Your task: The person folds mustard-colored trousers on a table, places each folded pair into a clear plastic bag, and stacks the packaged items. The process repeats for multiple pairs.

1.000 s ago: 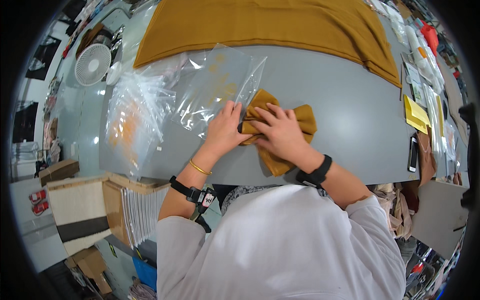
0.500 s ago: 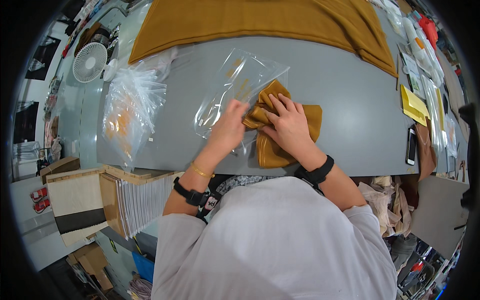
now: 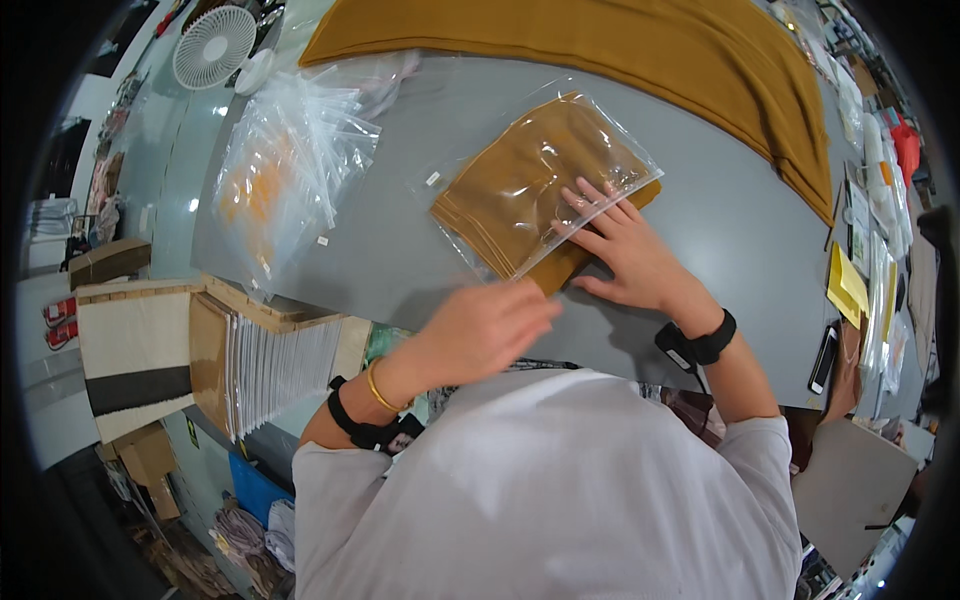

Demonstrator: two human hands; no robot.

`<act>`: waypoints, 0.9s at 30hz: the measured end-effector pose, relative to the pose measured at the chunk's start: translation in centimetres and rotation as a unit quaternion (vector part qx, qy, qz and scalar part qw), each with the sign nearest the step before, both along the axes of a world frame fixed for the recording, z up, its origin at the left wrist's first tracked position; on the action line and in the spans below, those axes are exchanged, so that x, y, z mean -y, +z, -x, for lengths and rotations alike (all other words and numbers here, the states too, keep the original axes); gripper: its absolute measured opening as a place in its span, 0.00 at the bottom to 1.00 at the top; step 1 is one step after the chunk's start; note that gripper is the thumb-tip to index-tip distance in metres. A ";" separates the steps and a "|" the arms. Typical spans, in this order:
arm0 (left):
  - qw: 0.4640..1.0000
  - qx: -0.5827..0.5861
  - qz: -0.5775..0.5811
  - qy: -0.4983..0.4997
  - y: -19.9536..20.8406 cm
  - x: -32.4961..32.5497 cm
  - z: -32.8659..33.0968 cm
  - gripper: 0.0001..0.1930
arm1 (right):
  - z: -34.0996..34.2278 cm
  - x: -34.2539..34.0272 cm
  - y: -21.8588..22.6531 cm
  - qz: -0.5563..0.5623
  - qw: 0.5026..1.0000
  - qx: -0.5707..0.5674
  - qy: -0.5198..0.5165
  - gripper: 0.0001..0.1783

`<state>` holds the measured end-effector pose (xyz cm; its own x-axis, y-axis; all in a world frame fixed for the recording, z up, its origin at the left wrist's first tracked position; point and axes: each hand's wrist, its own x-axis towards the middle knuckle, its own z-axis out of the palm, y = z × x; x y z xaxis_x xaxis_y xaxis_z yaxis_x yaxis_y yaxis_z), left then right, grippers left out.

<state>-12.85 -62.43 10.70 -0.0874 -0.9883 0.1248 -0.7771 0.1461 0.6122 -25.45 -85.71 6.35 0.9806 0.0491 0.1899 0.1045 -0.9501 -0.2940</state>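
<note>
A folded mustard-brown cloth [image 3: 510,190] lies inside a clear plastic bag [image 3: 548,152] on the table. The cloth fills most of the bag, and a portion of it sticks out past the bag's opening on the near right side. My right hand [image 3: 632,258] rests there with fingers spread flat, some across the plastic at the opening and the thumb beside the protruding cloth. Just nearer to me, my left hand [image 3: 492,325] hovers by the near corner of the cloth. Motion blurs its fingers, so its grip does not show.
A pile of clear bags [image 3: 285,180] lies on the grey table [image 3: 400,260] at left, near a white fan [image 3: 214,48]. A large mustard cloth [image 3: 600,45] spans the far edge. A phone [image 3: 824,358] and yellow paper [image 3: 846,285] sit at right.
The bunched cloth now lies flat inside the bag. My right hand has opened out and moved right onto the bag's opening. My left hand has come down toward me.
</note>
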 end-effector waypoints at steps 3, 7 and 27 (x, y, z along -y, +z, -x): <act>0.994 -0.018 -0.013 -0.106 -3.1 0.8 3.2 0.29 | 1.0 0.9 -1.4 0.055 0.998 -0.007 -0.002 0.34; 0.989 0.140 0.034 0.015 -7.8 2.8 3.7 0.37 | -1.1 0.0 -4.1 0.091 0.993 0.053 -0.048 0.26; 0.995 0.083 0.048 0.007 -5.8 -3.2 -10.9 0.14 | -2.8 -2.3 -3.2 0.041 0.993 -0.041 0.105 0.38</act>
<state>-1.95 -59.28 4.92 -0.1021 -0.9736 0.2040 -0.8690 0.1871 0.4581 -22.68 -83.36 3.10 0.9589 0.2665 0.0970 0.2822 -0.9309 -0.2319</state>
